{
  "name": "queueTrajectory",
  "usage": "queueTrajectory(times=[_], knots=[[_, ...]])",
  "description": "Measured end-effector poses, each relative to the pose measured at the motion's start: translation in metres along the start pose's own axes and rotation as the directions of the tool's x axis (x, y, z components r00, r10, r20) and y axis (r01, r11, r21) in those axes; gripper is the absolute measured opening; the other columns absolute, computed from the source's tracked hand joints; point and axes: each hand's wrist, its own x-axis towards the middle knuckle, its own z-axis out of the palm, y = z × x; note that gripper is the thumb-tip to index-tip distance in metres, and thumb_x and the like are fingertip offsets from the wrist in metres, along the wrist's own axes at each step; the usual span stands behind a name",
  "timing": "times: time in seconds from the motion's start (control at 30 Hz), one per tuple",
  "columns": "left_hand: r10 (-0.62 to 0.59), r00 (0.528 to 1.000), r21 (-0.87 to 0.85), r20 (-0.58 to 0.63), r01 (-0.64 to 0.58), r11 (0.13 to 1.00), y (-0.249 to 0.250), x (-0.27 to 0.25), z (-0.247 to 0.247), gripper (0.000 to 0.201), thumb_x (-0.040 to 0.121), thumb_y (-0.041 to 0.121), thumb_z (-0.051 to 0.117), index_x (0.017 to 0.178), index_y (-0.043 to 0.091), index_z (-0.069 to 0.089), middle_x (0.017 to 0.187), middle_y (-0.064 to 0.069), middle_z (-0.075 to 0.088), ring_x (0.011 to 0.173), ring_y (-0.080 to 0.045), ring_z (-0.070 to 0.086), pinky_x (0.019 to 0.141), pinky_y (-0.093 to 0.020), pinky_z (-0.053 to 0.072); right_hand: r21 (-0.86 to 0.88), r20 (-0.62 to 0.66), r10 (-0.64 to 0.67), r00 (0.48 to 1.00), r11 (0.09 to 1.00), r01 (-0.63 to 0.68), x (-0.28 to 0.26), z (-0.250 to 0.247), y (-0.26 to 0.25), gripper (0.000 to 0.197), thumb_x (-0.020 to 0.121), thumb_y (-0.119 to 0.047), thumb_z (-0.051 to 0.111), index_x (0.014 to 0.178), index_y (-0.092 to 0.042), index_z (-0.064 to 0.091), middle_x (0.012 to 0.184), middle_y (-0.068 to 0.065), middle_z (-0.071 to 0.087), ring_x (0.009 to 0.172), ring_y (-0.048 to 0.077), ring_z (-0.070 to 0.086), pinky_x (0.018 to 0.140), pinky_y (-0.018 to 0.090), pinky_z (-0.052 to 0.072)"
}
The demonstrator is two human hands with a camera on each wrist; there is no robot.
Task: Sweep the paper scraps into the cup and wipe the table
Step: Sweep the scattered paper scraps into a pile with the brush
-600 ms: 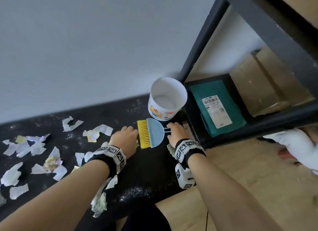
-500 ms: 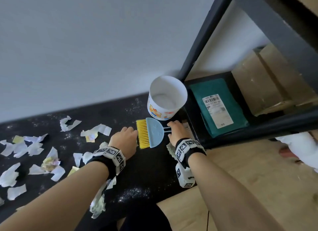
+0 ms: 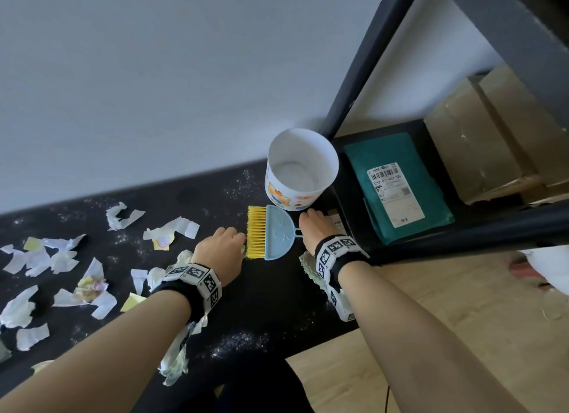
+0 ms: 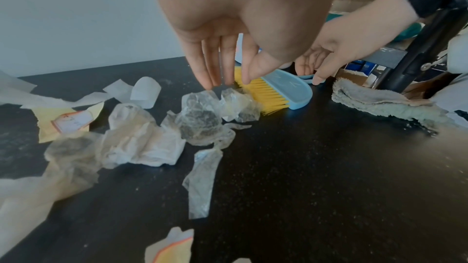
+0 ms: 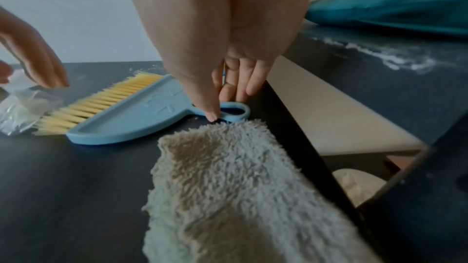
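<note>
Little has moved since the earlier frame: both hands sit where they did at either end of the brush (image 3: 271,232), and only the head view has drifted slightly. The brush lies flat on the black bench (image 3: 271,295), its long axis running left to right, yellow bristles toward the left hand (image 3: 220,248) and the looped handle toward the right hand (image 3: 315,228), which is the nearer one to the grip. In the right wrist view the thumb tip touches the handle loop while the fingers (image 5: 236,87) hang straight behind it, so that hand looks relaxed and has not yet closed on anything. The left hand is likewise slack, fingers pointing down over a crumpled translucent scrap just beside the bristles, holding nothing that I can see. The paper scraps (image 3: 61,258) (thin, torn, some white, some yellow) lie strewn to the left, well apart from the cup (image 3: 301,169), a white printed paper tub standing upright just beyond the brush. A fluffy grey cloth (image 5: 228,187) rests at the bench edge, under the right wrist. Lifting by the loop seems the likely next step.
</note>
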Motion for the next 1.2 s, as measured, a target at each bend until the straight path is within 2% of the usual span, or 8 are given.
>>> queueTrajectory(times=[0.2,0.4,0.67,0.73,0.8,0.9,1.0,1.2], knots=[[0.003,1.000,-0.001,-0.023,-0.003,1.000,-0.003,-0.007,0.003,0.024,0.093,0.016,0.042,0.113,0.015,0.054,0.120,0.000,0.054,0.111,-0.019,0.050,0.082,-0.031,0.048,-0.040,0.022,0.003,1.000,0.999,-0.002,-0.004,-0.004,-0.001,0.033,0.087,-0.004,0.054,0.119,-0.002,0.046,0.125,0.016,0.050,0.115,0.030,0.049,0.094,0.039,0.039],[0.000,0.999,0.002,-0.042,0.000,1.000,-0.008,-0.019,0.001,0.028,0.094,0.017,0.042,0.120,0.015,0.052,0.126,0.000,0.052,0.116,-0.019,0.049,0.083,-0.031,0.047,0.353,0.099,0.076,0.992,0.929,-0.106,-0.014,-0.012,0.005,0.026,0.086,-0.005,0.060,0.111,0.002,0.063,0.113,0.017,0.063,0.101,0.031,0.061,0.088,0.039,0.051],[0.012,0.997,0.028,-0.079,-0.009,1.000,-0.012,-0.038,-0.012,0.029,0.093,0.016,0.045,0.121,0.016,0.050,0.125,0.000,0.052,0.118,-0.019,0.048,0.084,-0.033,0.047,0.812,0.134,0.223,0.966,0.534,-0.236,-0.044,-0.032,0.004,0.022,0.072,0.001,0.077,0.093,-0.001,0.073,0.083,0.011,0.071,0.075,0.019,0.066,0.072,0.027,0.056],[0.014,0.996,0.023,-0.091,-0.012,1.000,-0.013,-0.045,-0.014,0.031,0.092,0.013,0.043,0.121,0.016,0.051,0.125,-0.001,0.052,0.117,-0.019,0.048,0.085,-0.034,0.047,0.882,0.237,0.236,0.942,0.353,-0.310,-0.053,-0.039,-0.001,0.020,0.074,0.007,0.073,0.094,0.006,0.069,0.078,0.015,0.068,0.070,0.021,0.066,0.060,0.026,0.057],[0.014,0.994,0.018,-0.104,-0.013,1.000,-0.016,-0.051,-0.013,0.031,0.092,0.012,0.041,0.121,0.016,0.052,0.124,-0.001,0.053,0.116,-0.020,0.049,0.084,-0.034,0.048,0.908,0.342,0.202,0.918,0.180,-0.378,-0.063,-0.044,-0.006,0.014,0.079,0.009,0.068,0.092,0.011,0.065,0.081,0.021,0.065,0.074,0.026,0.066,0.056,0.028,0.059],[0.012,0.994,0.016,-0.111,-0.010,1.000,-0.022,-0.059,-0.013,0.031,0.091,0.011,0.042,0.119,0.015,0.053,0.122,-0.001,0.054,0.114,-0.019,0.051,0.081,-0.033,0.048,0.917,0.370,0.202,0.907,0.079,-0.391,-0.071,-0.047,-0.012,0.007,0.080,0.011,0.063,0.083,0.005,0.061,0.086,0.022,0.064,0.082,0.028,0.066,0.069,0.033,0.060],[0.019,0.992,0.014,-0.123,-0.017,1.000,-0.028,-0.066,-0.014,0.030,0.091,0.011,0.042,0.118,0.015,0.052,0.121,-0.001,0.055,0.113,-0.020,0.050,0.081,-0.032,0.048,0.912,0.410,0.216,0.886,-0.093,-0.399,-0.079,-0.048,-0.020,0.007,0.080,0.014,0.062,0.081,0.007,0.061,0.085,0.024,0.063,0.089,0.031,0.064,0.060,0.029,0.060],[0.021,0.987,0.014,-0.158,-0.019,1.000,-0.033,-0.077,-0.019,0.031,0.090,0.008,0.039,0.117,0.014,0.054,0.121,-0.002,0.055,0.115,-0.021,0.050,0.080,-0.035,0.047,0.912,0.410,0.307,0.859,-0.161,-0.378,-0.089,-0.050,-0.025,0.006,0.081,0.015,0.060,0.081,0.009,0.059,0.092,0.024,0.062,0.088,0.030,0.064,0.064,0.029,0.060]])
